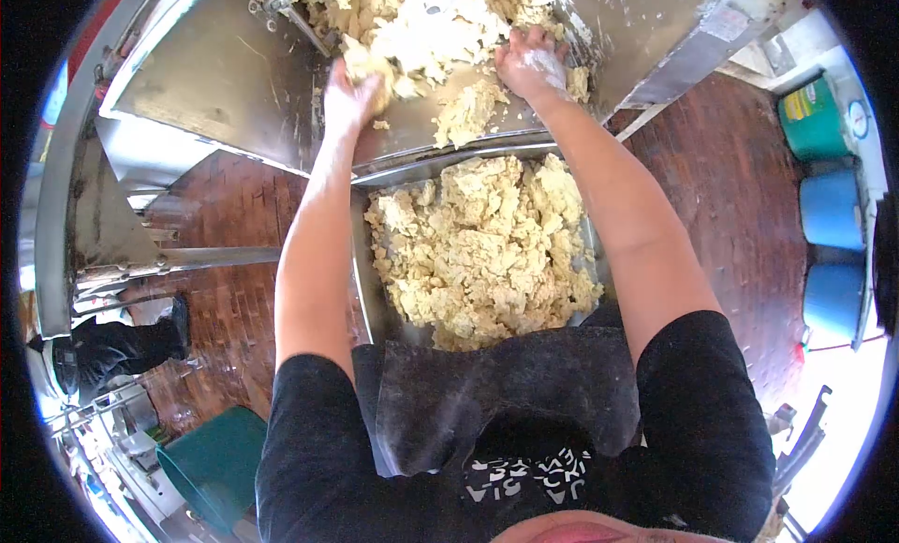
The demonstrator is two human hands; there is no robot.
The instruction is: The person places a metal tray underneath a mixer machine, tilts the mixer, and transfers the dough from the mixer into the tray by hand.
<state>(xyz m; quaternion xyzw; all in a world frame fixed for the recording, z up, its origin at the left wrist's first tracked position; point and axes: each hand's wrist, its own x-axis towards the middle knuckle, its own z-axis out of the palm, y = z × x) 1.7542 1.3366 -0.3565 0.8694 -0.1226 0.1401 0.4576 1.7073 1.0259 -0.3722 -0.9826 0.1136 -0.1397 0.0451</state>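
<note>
Crumbly pale-yellow dough [468,112] lies in a large metal mixer trough [215,84] at the top of the view, its upper part washed out by glare. My left hand [348,98] is closed around a clump of dough [375,70] at the trough's left side. Over on the right, my right hand [532,66], dusted with flour, has its fingers curled into the dough, and its fingertips are partly hidden. Below the trough's lip, a metal tub [363,281] in front of my body holds a big heap of broken dough [478,248].
A metal mixer arm [298,19] reaches into the trough. Blue bins [832,211] and a green bin [813,120] line the right side. A dark green bin [220,463] stands lower left on the red tiled floor [234,318]. Another person's dark-clothed leg [122,346] shows at left.
</note>
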